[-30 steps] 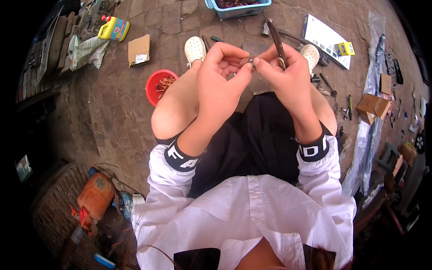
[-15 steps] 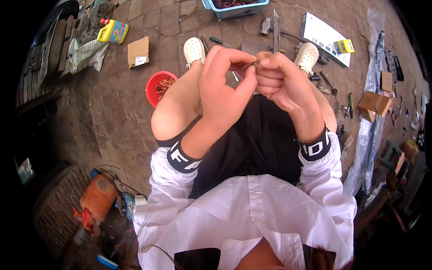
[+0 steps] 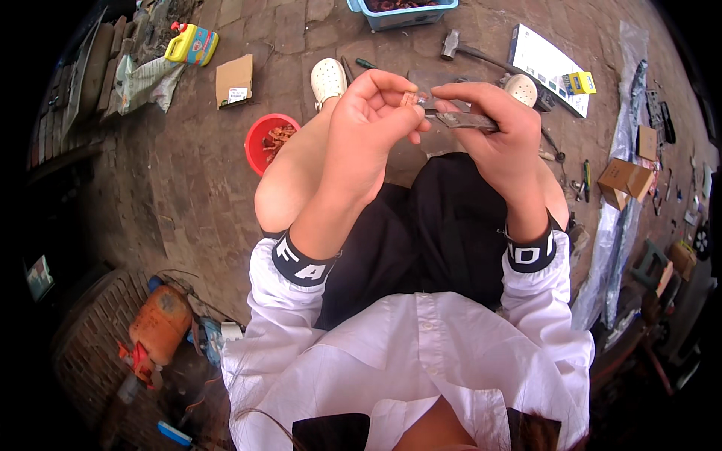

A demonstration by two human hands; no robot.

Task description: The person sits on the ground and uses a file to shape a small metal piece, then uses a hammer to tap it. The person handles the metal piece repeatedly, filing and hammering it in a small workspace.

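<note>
The left hand pinches a small, pinkish-brown piece between its fingertips, its finer detail unclear; just beside it, the right hand grips a flat, grey metal tool. Left of the hands, a red bowl holds orange-brown scraps; beyond them, a blue tub contains dark reddish matter.

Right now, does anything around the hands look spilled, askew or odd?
Nothing looks spilled; the reddish pieces sit inside the red bowl. The hammer seems out of place, lying on the paving close to the right shoe.
</note>
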